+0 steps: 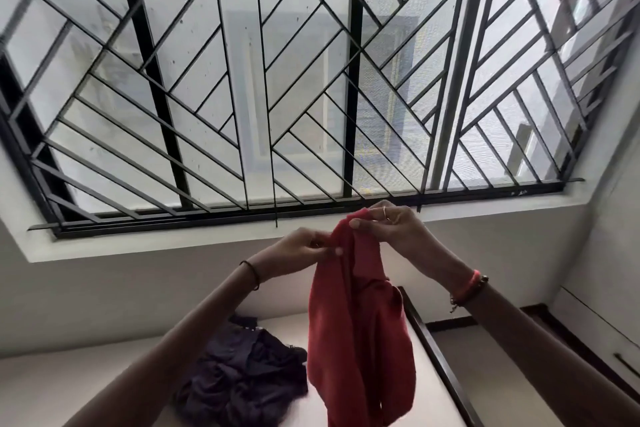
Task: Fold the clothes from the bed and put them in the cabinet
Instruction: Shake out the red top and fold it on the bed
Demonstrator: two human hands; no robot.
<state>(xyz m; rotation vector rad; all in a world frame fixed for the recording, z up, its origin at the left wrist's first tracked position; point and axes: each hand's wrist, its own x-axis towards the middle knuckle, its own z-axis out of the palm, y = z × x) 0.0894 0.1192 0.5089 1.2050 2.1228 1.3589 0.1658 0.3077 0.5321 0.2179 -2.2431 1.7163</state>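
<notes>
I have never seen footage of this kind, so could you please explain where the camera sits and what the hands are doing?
No machine here: a person wears one wide-angle camera on the head, so you see their own arms from above. The left hand and the right hand are raised before a barred window, each pinching the top edge of a red garment that hangs between them. Below, a crumpled dark purple garment lies on the pale bed.

- You have one view, worn on your head, wide-angle, facing the barred window [277, 80] from near.
- Your left hand [304, 248] and right hand [391, 224] sit near, lower centre; the bed [52, 385] edges the bottom.
</notes>
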